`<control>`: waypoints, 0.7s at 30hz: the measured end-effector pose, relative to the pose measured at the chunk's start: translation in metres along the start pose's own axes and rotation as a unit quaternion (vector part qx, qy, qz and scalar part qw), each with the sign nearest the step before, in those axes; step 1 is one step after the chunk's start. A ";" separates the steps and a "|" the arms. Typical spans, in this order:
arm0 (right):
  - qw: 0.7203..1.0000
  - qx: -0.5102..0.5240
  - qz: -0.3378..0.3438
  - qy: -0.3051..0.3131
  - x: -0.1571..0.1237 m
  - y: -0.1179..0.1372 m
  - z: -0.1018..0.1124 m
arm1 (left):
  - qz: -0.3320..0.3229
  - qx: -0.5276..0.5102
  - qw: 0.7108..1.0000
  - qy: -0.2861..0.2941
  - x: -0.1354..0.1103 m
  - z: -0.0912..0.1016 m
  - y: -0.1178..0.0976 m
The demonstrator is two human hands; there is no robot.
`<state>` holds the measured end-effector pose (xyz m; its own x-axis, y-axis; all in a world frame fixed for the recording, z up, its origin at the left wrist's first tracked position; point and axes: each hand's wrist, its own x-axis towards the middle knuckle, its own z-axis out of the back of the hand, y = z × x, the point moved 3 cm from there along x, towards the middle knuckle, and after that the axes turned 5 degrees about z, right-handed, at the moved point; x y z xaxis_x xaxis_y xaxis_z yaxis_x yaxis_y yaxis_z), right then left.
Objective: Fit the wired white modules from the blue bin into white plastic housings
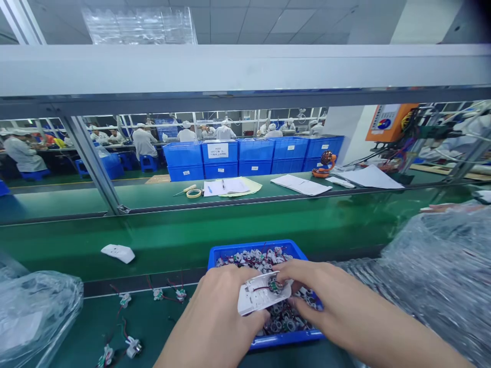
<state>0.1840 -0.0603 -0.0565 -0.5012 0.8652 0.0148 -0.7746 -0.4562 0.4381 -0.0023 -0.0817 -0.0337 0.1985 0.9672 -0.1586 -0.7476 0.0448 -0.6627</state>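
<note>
My left hand (pixel 220 306) is closed round the left end of a white plastic housing half (pixel 256 296), its open inner side facing up. In the housing's right end sits a small wired component (pixel 274 285) with a green circuit board and a red wire. The fingers of my right hand (pixel 312 291) pinch this component, partly hiding it, with the thumb near the housing's edge. Beneath both hands stands a blue bin (pixel 286 338) filled with similar grey-white wired components (pixel 287 317).
Loose wired components (pixel 133 346) lie on the green bench at left beside a clear plastic bag (pixel 42 312). A white shell (pixel 118 252) rests on the green belt (pixel 164 230). Stacked clear trays (pixel 433 271) fill the right. Papers (pixel 301 184) lie beyond; co-workers sit farther back.
</note>
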 end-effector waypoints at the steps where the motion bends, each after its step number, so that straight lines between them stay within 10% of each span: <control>1: 1.000 0.007 -0.002 0.000 0.000 -0.001 0.001 | 0.005 0.000 1.000 -0.003 0.000 0.001 -0.001; 21: 0.993 -0.008 0.032 -0.117 0.012 -0.015 0.023 | 0.070 -0.010 0.997 -0.009 -0.007 0.019 0.003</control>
<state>0.1985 -0.0384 -0.0422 -0.4473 0.8585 0.2508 -0.7512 -0.5128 0.4155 -0.0176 -0.0832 -0.0208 0.0807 0.9682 -0.2369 -0.7544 -0.0960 -0.6493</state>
